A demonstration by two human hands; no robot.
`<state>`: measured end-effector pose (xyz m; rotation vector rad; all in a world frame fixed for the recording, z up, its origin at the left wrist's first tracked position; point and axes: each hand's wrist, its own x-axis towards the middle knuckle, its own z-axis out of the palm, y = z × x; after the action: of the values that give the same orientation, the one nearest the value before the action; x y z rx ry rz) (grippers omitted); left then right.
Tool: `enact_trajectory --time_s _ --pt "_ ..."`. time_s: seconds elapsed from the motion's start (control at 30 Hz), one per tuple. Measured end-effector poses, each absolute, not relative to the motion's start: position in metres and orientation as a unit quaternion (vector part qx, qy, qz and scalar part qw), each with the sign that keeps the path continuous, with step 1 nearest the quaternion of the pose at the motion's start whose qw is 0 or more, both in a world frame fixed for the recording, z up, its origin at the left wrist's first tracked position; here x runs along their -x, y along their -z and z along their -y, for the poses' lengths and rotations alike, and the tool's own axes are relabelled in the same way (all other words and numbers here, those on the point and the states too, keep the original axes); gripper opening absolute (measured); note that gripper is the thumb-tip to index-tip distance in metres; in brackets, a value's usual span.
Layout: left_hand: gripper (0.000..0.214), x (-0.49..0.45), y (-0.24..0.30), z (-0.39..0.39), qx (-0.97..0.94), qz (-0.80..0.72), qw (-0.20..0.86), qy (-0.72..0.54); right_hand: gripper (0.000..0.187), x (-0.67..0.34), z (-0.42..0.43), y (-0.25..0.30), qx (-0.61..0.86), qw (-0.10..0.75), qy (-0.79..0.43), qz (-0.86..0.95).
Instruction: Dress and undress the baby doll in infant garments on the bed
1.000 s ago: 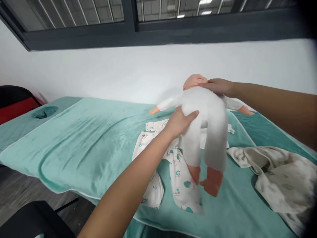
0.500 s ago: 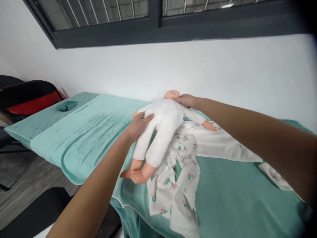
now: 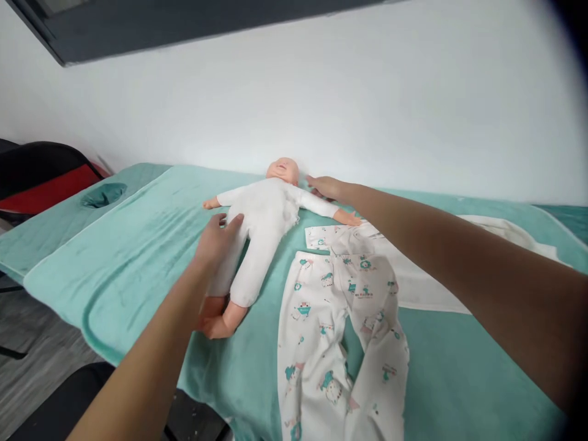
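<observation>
A baby doll (image 3: pixel 263 220) in a white bodysuit lies on its back on a teal towel (image 3: pixel 138 245), head toward the wall. My left hand (image 3: pixel 215 240) rests against the doll's hip and left leg, fingers loosely spread. My right hand (image 3: pixel 324 185) lies flat on the towel just beside the doll's head and shoulder, fingers stretched out. White printed baby pants (image 3: pixel 340 331) lie spread out to the right of the doll, with a printed top (image 3: pixel 331 236) folded above them.
A plain white cloth (image 3: pixel 436 282) lies right of the printed clothes. The towel covers a padded table whose face hole (image 3: pixel 103 195) shows at far left. A black and red chair (image 3: pixel 41 177) stands left; a dark seat (image 3: pixel 68 404) sits below the table's front edge.
The doll was carried leftward off the printed clothes and laid flat on the towel. My right hand has slipped out from under its head; my left hand has eased its grip on the torso.
</observation>
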<state>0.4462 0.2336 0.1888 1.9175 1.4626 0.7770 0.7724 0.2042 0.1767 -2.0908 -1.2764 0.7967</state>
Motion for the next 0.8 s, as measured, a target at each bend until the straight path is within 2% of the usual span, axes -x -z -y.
enact_trajectory --time_s 0.07,0.1,0.17,0.23,0.3,0.4,0.43,0.5,0.57,0.63,0.73,0.8 --pt "0.049 -0.454 -0.191 -0.204 -0.774 -0.521 0.132 -0.336 0.062 -0.796 -0.164 -0.179 0.811 0.222 -0.278 0.464" --pt "0.044 -0.459 -0.191 -0.185 -0.806 -0.479 0.093 -0.334 0.060 -0.807 -0.141 -0.182 0.821 0.193 -0.274 0.462" --pt "0.037 -0.470 -0.190 -0.145 -0.869 -0.406 0.129 -0.250 0.055 -0.825 -0.092 -0.193 0.834 0.130 -0.267 0.466" --pt "0.048 -0.481 -0.184 -0.109 -0.897 -0.380 0.178 -0.136 0.038 -0.836 -0.046 -0.206 0.832 0.077 -0.255 0.486" --pt "0.054 -0.493 -0.177 -0.084 -0.903 -0.371 0.199 -0.086 0.019 -0.840 -0.007 -0.219 0.821 0.044 -0.247 0.514" --pt "0.034 -0.508 -0.175 -0.059 -0.894 -0.362 0.254 -0.071 0.007 -0.833 0.032 -0.239 0.795 0.032 -0.230 0.560" --pt "0.026 -0.512 -0.179 -0.049 -0.897 -0.339 0.276 -0.069 0.008 -0.827 0.041 -0.246 0.785 0.039 -0.222 0.576" --pt "0.023 -0.521 -0.191 -0.027 -0.910 -0.247 0.321 -0.091 0.015 -0.810 0.056 -0.261 0.768 0.059 -0.207 0.604" --pt "0.027 -0.530 -0.208 -0.001 -0.910 -0.135 0.354 -0.171 0.022 -0.788 0.072 -0.275 0.743 0.092 -0.210 0.629" --pt "0.030 -0.539 -0.227 0.022 -0.893 -0.060 0.342 -0.288 0.026 -0.763 0.094 -0.291 0.697 0.152 -0.251 0.654" --pt "0.038 -0.549 -0.249 0.043 -0.870 -0.071 0.265 -0.409 0.031 -0.728 0.140 -0.311 0.638 0.272 -0.326 0.642" --pt "0.036 -0.547 -0.253 0.052 -0.882 -0.091 0.261 -0.381 0.034 -0.710 0.176 -0.319 0.641 0.341 -0.324 0.606"
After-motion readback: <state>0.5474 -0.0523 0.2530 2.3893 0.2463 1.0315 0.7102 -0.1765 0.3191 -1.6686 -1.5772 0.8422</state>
